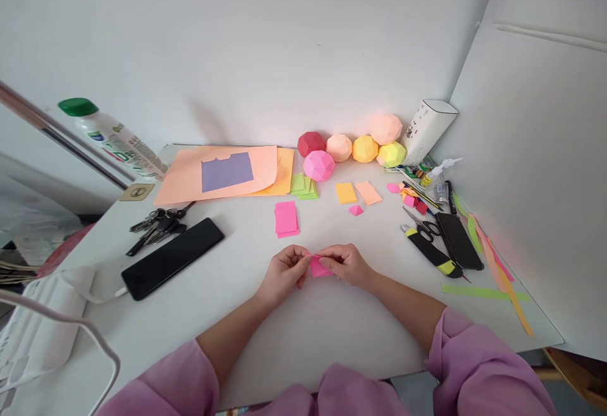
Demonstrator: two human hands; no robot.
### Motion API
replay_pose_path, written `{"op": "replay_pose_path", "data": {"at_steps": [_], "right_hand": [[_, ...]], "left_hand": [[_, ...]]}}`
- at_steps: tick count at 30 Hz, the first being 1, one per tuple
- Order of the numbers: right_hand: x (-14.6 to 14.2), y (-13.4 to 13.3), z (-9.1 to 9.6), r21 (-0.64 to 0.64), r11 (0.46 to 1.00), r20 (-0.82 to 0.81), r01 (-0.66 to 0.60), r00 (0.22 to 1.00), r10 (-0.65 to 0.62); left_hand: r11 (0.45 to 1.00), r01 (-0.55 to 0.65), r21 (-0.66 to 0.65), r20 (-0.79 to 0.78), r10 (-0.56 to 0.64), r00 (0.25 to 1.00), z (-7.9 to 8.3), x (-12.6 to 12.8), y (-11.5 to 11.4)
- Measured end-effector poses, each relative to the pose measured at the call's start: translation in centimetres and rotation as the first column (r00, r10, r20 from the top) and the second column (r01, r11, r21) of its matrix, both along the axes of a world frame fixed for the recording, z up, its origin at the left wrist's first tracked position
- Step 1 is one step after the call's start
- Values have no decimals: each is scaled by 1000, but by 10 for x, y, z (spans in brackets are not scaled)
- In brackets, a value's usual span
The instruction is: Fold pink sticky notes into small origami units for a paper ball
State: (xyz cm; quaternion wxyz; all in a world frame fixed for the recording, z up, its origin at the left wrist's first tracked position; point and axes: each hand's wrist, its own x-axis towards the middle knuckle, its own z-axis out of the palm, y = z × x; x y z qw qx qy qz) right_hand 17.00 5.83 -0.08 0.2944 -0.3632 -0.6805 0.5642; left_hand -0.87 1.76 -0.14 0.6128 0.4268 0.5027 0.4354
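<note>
Both my hands meet over the middle of the white table (pixel 294 334) and pinch one small pink paper piece (pixel 318 269). My left hand (pixel 283 272) grips its left edge with closed fingers. My right hand (pixel 345 263) holds its right side, fingers pressed together. A stack of pink paper squares (pixel 286 219) lies just beyond my hands. A tiny folded pink unit (pixel 355 210) sits further right.
Several paper polyhedron balls (pixel 351 145) line the back wall beside a white box (pixel 427 130). Orange sheets (pixel 222 172), green squares (pixel 304 186), keys (pixel 159 223) and a black phone (pixel 171 258) lie left. Scissors (pixel 424 229), pens and paper strips (pixel 493 264) crowd the right.
</note>
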Motion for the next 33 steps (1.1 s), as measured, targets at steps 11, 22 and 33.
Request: {"op": "replay_pose_path", "data": {"at_steps": [11, 22, 33], "right_hand": [[0, 0, 2, -35, 999, 17, -2, 1000, 2], [0, 1, 0, 10, 999, 39, -40, 998, 40], [2, 5, -7, -65, 996, 8, -62, 998, 62]], "left_hand": [[991, -132, 24, 124, 128, 984, 1, 1, 2], [998, 27, 49, -78, -23, 997, -1, 5, 0], [999, 18, 51, 16, -19, 1000, -7, 3, 3]]}}
